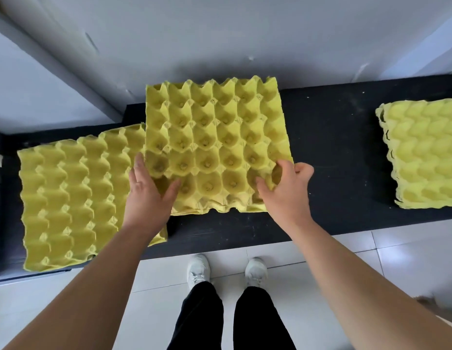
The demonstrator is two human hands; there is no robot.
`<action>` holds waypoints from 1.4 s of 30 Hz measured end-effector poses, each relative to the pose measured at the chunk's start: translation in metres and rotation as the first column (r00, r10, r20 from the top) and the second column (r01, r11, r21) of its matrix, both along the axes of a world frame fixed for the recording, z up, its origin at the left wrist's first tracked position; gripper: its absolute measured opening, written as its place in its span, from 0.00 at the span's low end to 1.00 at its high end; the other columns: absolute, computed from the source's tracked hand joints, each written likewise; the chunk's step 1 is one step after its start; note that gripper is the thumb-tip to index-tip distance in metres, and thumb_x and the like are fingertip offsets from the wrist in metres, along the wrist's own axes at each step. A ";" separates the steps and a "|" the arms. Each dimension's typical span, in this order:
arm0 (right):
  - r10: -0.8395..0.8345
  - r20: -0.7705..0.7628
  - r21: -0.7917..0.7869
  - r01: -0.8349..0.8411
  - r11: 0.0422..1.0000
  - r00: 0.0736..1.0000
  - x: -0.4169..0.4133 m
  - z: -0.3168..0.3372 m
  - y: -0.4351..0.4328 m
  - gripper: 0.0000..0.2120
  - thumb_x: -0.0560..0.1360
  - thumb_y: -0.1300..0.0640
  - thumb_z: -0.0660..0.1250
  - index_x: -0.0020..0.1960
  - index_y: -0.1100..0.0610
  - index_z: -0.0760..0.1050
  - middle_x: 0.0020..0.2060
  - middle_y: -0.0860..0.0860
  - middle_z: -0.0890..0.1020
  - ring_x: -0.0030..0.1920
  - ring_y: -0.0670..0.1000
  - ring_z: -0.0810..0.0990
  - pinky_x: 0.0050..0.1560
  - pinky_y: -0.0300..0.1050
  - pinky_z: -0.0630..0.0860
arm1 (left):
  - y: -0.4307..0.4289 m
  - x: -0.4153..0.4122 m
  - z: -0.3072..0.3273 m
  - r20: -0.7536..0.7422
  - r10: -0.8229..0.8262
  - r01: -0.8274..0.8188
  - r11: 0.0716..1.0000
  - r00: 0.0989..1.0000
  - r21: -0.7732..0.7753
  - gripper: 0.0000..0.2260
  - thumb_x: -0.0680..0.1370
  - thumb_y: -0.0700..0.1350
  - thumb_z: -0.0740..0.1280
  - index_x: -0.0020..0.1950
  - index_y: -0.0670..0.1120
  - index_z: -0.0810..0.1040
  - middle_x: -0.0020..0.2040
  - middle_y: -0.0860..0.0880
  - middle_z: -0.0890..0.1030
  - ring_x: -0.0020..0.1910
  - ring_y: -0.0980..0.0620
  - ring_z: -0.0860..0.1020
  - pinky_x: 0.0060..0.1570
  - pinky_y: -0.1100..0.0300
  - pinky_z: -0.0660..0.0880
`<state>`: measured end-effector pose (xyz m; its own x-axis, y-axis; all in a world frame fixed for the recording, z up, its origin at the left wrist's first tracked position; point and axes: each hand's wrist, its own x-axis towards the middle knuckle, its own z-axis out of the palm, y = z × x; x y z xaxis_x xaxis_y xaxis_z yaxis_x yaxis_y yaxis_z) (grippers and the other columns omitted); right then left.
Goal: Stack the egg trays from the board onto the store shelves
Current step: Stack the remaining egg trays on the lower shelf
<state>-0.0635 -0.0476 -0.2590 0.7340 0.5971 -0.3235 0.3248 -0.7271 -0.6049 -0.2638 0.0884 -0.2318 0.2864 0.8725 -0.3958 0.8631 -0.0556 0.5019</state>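
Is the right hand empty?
No, the right hand grips the near right corner of the middle tray, curled into one of its cups.

Both arms reach forward; left grip [149, 190] flat-fingered, right grip [283, 190] curled.
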 end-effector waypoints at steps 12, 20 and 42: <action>-0.060 -0.181 -0.059 0.050 0.997 0.982 0.006 -0.005 0.002 0.33 0.75 0.48 0.67 0.75 0.43 0.55 0.70 0.45 0.68 0.68 0.51 0.68 0.61 0.50 0.71 | 0.018 -0.018 -0.024 -0.007 -0.016 0.014 0.984 1.000 -0.180 0.37 0.78 0.54 0.64 0.77 0.52 0.44 0.71 0.41 0.69 0.61 0.37 0.73 0.54 0.47 0.73; -0.105 -0.237 0.068 0.124 0.990 0.966 0.007 -0.004 -0.004 0.31 0.75 0.53 0.68 0.74 0.43 0.59 0.62 0.39 0.71 0.46 0.29 0.73 0.40 0.24 0.69 | 0.015 -0.023 -0.022 0.187 0.090 -0.063 0.987 0.978 -0.148 0.38 0.75 0.56 0.69 0.76 0.57 0.48 0.70 0.46 0.71 0.66 0.44 0.71 0.62 0.44 0.71; -0.006 -0.355 0.097 0.043 0.994 0.935 0.000 0.124 -0.044 0.36 0.75 0.52 0.68 0.75 0.42 0.50 0.67 0.46 0.71 0.58 0.47 0.75 0.54 0.43 0.71 | -0.047 -0.043 0.122 0.386 0.256 -0.224 0.966 0.886 -0.125 0.34 0.74 0.50 0.72 0.76 0.52 0.58 0.62 0.57 0.68 0.59 0.58 0.67 0.57 0.58 0.68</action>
<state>-0.0636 -0.0912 -0.1347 0.5981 0.6236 -0.5035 0.0591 -0.6608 -0.7482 -0.3072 0.0412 -0.1095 0.2184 0.9067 -0.3608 0.5743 0.1795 0.7987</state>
